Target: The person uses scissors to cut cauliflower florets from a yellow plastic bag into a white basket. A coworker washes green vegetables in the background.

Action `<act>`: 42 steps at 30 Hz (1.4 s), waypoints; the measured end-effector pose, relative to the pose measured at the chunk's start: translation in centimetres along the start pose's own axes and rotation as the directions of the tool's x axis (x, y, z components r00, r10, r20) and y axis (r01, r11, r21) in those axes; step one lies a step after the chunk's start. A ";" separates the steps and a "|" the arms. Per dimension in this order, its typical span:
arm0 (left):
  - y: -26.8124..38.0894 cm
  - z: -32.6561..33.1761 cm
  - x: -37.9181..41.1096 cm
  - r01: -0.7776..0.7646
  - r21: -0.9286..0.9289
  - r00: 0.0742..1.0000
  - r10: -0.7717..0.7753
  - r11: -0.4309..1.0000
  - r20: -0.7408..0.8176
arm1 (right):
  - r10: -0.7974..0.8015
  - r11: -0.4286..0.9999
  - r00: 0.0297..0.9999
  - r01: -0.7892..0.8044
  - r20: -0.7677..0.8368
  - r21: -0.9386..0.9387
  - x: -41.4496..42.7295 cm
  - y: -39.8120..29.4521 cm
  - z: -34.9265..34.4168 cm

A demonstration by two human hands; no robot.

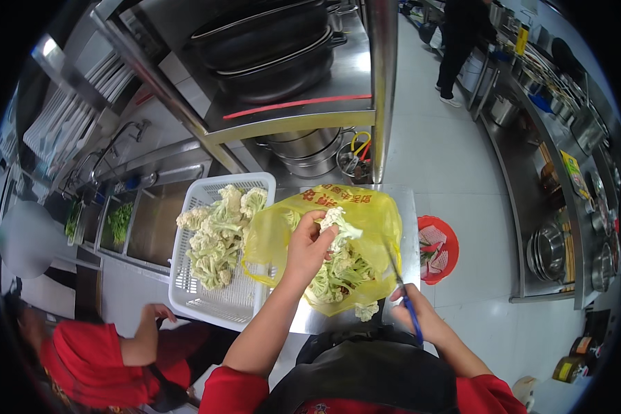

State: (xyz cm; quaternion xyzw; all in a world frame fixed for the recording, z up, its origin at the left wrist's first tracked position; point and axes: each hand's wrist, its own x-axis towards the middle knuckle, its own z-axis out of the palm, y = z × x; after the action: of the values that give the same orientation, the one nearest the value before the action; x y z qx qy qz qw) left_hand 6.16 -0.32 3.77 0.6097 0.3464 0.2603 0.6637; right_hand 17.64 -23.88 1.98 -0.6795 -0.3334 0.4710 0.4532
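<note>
Between the fingers of my left hand (310, 247) is a cauliflower floret (340, 223), its cut stem turned to the right. It is above an open yellow plastic bag (380, 207), which holds more cauliflower pieces (336, 274). My right hand (419, 313) grips scissors (412, 315) with blue handles; their blades point up over the bag's right side and look blurred. One loose floret (366, 311) rests at the bag's lower edge on the steel table (310, 323). Left of the bag, a white plastic basket (178, 279) contains a heap of cauliflower florets (215, 233).
A red bin (451, 253) stands on the floor right of the table. Behind the table rises a steel shelf (290, 124) with black pots (274, 72). A co-worker in red (93, 357) is close at lower left, near the sink (158, 220). Another person (458, 46) stands farther off.
</note>
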 end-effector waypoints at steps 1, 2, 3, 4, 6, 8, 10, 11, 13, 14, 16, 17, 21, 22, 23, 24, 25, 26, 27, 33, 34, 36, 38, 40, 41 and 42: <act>-0.1 -0.4 -0.3 -0.013 0.040 1.000 0.013 0.999 -0.014 | -0.016 0.996 1.000 0.018 0.017 -0.091 0.5 -0.6 0.6; -0.2 -0.8 -0.7 -0.025 0.080 0.999 0.027 0.996 -0.027 | -0.032 0.983 0.999 0.037 0.034 -0.180 1.0 -1.0 1.2; -0.3 -1.1 -0.9 -0.037 0.118 0.999 0.041 0.992 -0.033 | -0.045 0.962 0.998 0.056 0.048 -0.268 1.4 -1.4 1.7; -0.5 -1.4 -1.2 -0.073 0.170 0.996 0.079 0.983 -0.031 | -0.094 0.949 0.994 0.105 0.049 -0.296 1.8 -1.6 2.2; -0.7 -2.1 -1.7 -0.144 0.277 0.987 0.157 0.950 -0.022 | -0.065 0.953 0.994 0.089 0.090 -0.291 2.7 -0.9 2.9; -0.6 -2.6 -2.2 -0.241 0.366 0.965 0.262 0.899 -0.007 | -0.018 0.931 0.991 0.064 0.131 -0.358 3.0 -1.6 3.3; -0.4 -3.1 -2.8 -0.276 0.464 0.953 0.303 0.841 0.018 | 0.041 0.931 0.990 0.011 0.136 -0.365 3.3 -2.5 3.7; -0.1 -3.5 -3.0 -0.265 0.518 0.956 0.293 0.813 0.030 | 0.071 0.930 0.988 -0.016 0.137 -0.368 3.3 -2.6 3.9; -0.1 -3.9 -3.3 -0.256 0.577 0.957 0.289 0.776 0.035 | 0.035 0.926 0.990 0.020 0.138 -0.377 3.4 -2.4 4.2; -0.4 -4.0 -3.4 -0.256 0.584 0.955 0.294 0.771 0.030 | 0.017 0.924 0.990 0.037 0.137 -0.382 3.4 -2.2 4.4; -0.7 -4.1 -3.6 -0.247 0.594 0.955 0.295 0.765 0.016 | 0.011 0.918 0.991 0.043 0.134 -0.395 3.5 -1.8 4.6; -0.7 -4.1 -3.8 -0.237 0.597 0.957 0.291 0.766 0.006 | 0.008 0.915 0.991 0.046 0.132 -0.402 3.5 -1.7 4.6; -1.5 -3.9 -4.3 -0.219 0.633 0.966 0.257 0.743 0.032 | 0.012 0.886 0.992 0.048 0.127 -0.461 4.2 -1.9 5.0; -2.3 -4.1 -4.2 -0.204 0.569 0.970 0.243 0.797 0.007 | 0.014 0.890 0.991 0.048 0.131 -0.453 4.3 -1.7 5.0; -3.4 -4.4 -3.8 -0.188 0.501 0.974 0.227 0.845 -0.018 | 0.015 0.894 0.991 0.047 0.135 -0.445 4.4 -1.5 5.1; -4.1 -4.5 -3.6 -0.171 0.430 0.977 0.209 0.886 -0.041 | 0.021 0.905 0.990 0.040 0.138 -0.424 4.5 -1.2 5.2; -4.7 -4.7 -3.5 -0.143 0.390 0.981 0.182 0.910 -0.065 | 0.028 0.915 0.990 0.032 0.142 -0.403 4.5 -0.8 5.3; -5.0 -4.8 -3.4 -0.115 0.347 0.984 0.154 0.931 -0.088 | 0.034 0.924 0.989 0.024 0.145 -0.382 4.6 -0.4 5.4; -5.4 -4.8 -3.2 -0.087 0.301 0.987 0.124 0.950 -0.105 | 0.099 0.936 0.982 -0.037 0.162 -0.349 4.7 0.1 5.6; -8.1 -5.8 -3.1 0.097 0.069 0.992 -0.091 0.993 -0.084 | 0.359 0.932 0.897 -0.332 0.256 -0.144 4.7 0.2 6.1; -8.2 -5.9 -3.0 0.080 0.051 0.992 -0.074 0.996 -0.105 | 0.331 0.943 0.907 -0.309 0.261 -0.123 4.6 0.7 5.9; -8.6 -6.3 -2.6 0.045 0.016 0.988 -0.042 0.999 -0.149 | 0.269 0.957 0.931 -0.230 0.247 -0.176 4.4 1.2 5.5; -8.5 -6.6 -2.5 0.028 -0.014 0.989 -0.030 1.000 -0.147 | 0.192 0.940 0.957 -0.117 0.215 -0.320 4.2 1.4 5.2; -8.3 -6.2 -2.6 0.023 0.001 0.992 -0.023 1.000 -0.121 | 0.146 0.927 0.965 -0.057 0.217 -0.370 4.1 1.6 5.4; -8.0 -5.9 -2.8 0.023 0.031 0.995 -0.019 0.999 -0.100 | 0.123 0.919 0.968 -0.029 0.217 -0.394 4.2 1.7 5.5; -7.7 -5.6 -3.0 0.020 0.063 0.997 -0.015 0.998 -0.078 | 0.121 0.923 0.969 -0.030 0.214 -0.384 4.4 2.0 5.7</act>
State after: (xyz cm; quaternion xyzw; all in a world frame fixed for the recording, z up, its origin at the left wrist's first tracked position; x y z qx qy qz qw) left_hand -0.63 -0.02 -3.53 0.6170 0.3855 0.2667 0.6321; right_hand 13.79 -18.97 -2.17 -0.7061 -0.4421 0.4920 0.2527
